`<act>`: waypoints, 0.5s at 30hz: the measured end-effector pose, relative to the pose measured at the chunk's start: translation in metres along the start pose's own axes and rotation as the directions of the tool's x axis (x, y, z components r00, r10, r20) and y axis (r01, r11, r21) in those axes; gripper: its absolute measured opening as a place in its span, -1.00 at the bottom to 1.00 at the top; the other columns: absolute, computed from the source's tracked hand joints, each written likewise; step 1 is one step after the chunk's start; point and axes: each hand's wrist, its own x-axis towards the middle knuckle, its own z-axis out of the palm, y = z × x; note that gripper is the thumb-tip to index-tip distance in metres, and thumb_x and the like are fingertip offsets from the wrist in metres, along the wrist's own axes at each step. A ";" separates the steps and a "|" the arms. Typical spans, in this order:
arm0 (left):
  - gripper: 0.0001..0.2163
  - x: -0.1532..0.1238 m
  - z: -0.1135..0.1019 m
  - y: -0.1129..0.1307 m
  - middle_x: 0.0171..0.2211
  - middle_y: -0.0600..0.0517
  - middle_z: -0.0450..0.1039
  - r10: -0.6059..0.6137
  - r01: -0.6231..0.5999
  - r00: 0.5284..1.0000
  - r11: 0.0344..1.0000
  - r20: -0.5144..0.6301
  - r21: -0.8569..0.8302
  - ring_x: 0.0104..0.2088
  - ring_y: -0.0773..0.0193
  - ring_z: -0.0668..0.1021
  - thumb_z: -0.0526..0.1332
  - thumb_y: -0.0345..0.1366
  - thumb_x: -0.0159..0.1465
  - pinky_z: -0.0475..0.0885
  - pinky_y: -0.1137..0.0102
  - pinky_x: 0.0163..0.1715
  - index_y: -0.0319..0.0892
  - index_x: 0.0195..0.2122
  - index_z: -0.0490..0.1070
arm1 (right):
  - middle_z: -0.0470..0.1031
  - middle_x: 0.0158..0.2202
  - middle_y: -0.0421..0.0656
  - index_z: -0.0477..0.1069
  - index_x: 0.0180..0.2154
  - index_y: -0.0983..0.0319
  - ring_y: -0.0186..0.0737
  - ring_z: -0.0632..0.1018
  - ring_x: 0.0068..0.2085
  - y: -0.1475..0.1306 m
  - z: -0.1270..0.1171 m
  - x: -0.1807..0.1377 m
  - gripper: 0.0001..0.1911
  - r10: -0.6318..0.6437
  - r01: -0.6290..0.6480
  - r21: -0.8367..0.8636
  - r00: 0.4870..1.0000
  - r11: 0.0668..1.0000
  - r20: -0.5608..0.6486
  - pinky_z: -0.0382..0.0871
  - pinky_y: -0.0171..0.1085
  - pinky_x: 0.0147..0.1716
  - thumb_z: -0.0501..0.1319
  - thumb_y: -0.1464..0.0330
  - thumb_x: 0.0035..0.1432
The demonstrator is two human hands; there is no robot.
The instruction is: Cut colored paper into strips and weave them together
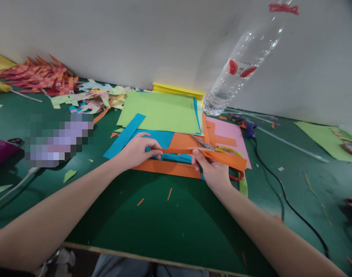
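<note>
Between my two hands stretches a folded orange paper strip (177,151). The fingers of my left hand (142,150) pinch its left end, while my right hand (212,167) grips it further right, where it widens past the fingers. Scissors with yellow and red handles (236,176) lie right by my right hand, partly hidden behind it and the strip. Beneath the hands are a flat orange strip (170,168), blue paper (160,137) and a blue strip (126,134). A stack of light green sheets (161,111) sits just behind.
A clear plastic bottle (242,57) stands against the wall. A glue gun (246,125) with a black cord lies at right, beside pink paper (230,134). Woven paper strips (92,94) and red-orange folded pieces (45,79) are piled back left. A blurred-out device (60,142) with a cable lies left.
</note>
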 end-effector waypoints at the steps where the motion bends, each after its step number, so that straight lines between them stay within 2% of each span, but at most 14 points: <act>1: -0.78 0.000 0.000 -0.001 -0.45 0.19 0.58 0.004 -0.004 1.000 1.000 0.002 0.003 -0.40 0.32 0.56 0.16 -0.20 0.34 0.12 0.10 0.22 -0.07 -0.44 0.47 | 0.39 -0.60 -0.25 0.37 -0.55 0.19 -0.40 0.35 -0.62 0.000 0.000 0.000 -0.65 0.002 -0.002 -0.003 1.000 1.000 -0.008 0.36 -0.32 -0.59 0.24 0.12 0.17; 6: -0.79 0.000 -0.003 -0.007 -0.45 0.19 0.58 0.032 -0.032 0.999 0.999 -0.019 0.026 -0.37 0.31 0.56 0.14 -0.20 0.34 0.15 0.11 0.20 -0.05 -0.42 0.46 | 0.38 -0.62 -0.24 0.42 -0.50 0.20 -0.39 0.33 -0.64 -0.002 0.000 -0.001 -0.70 0.007 -0.007 0.005 0.997 1.000 -0.077 0.34 -0.30 -0.64 0.29 0.13 0.11; 10: -0.78 0.001 -0.005 -0.014 -0.45 0.18 0.57 0.052 -0.050 0.998 0.997 -0.025 0.053 -0.43 0.35 0.54 0.12 -0.20 0.34 0.14 0.11 0.19 -0.06 -0.41 0.47 | 0.36 -0.62 -0.24 0.38 -0.57 0.19 -0.38 0.37 -0.61 -0.003 -0.003 0.000 -0.64 -0.023 0.023 -0.055 1.000 0.998 0.006 0.37 -0.31 -0.58 0.25 0.13 0.16; 15: -0.78 0.002 -0.007 -0.015 -0.46 0.17 0.57 0.038 -0.034 0.998 0.996 -0.050 0.085 -0.44 0.33 0.54 0.12 -0.20 0.34 0.13 0.10 0.16 -0.05 -0.40 0.47 | 0.39 -0.61 -0.26 0.50 -0.45 0.19 -0.39 0.38 -0.62 -0.003 -0.001 -0.002 -0.73 -0.034 0.035 -0.010 0.999 0.999 0.038 0.36 -0.33 -0.61 0.26 0.15 0.16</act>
